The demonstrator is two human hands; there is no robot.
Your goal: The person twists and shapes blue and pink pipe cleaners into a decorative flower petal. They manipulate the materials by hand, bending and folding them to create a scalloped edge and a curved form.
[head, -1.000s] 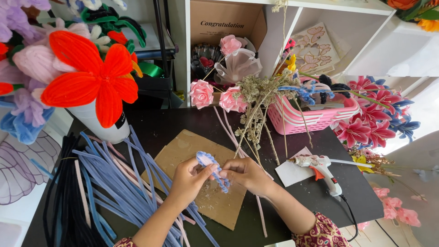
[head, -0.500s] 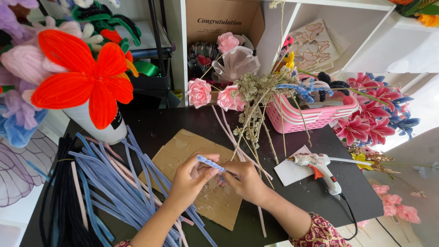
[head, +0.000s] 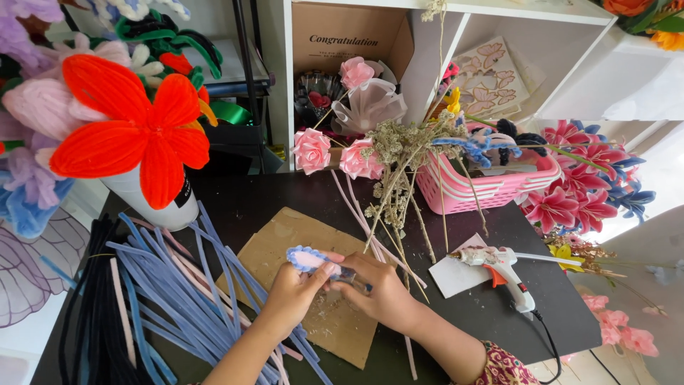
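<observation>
A small petal (head: 308, 258) of pink fuzzy wire edged in blue is pinched between both hands above a brown cardboard sheet (head: 281, 242) on the black table (head: 499, 299). My left hand (head: 288, 296) grips its near side with thumb and fingers. My right hand (head: 381, 285) holds the petal's blue stem end to the right. A white glue gun (head: 499, 265) lies on a white card to the right of my right hand.
A pile of blue and pink pipe cleaners (head: 164, 285) lies at the left. A red fuzzy flower (head: 132, 135) stands in a white vase. Pink roses (head: 313, 150), dried stems (head: 399, 178), a pink basket (head: 484, 185) and a white shelf (head: 427, 43) fill the back.
Both hands have turned the petal: it hung loosely between them a second ago, and now lies flat with its face up, held a little further left.
</observation>
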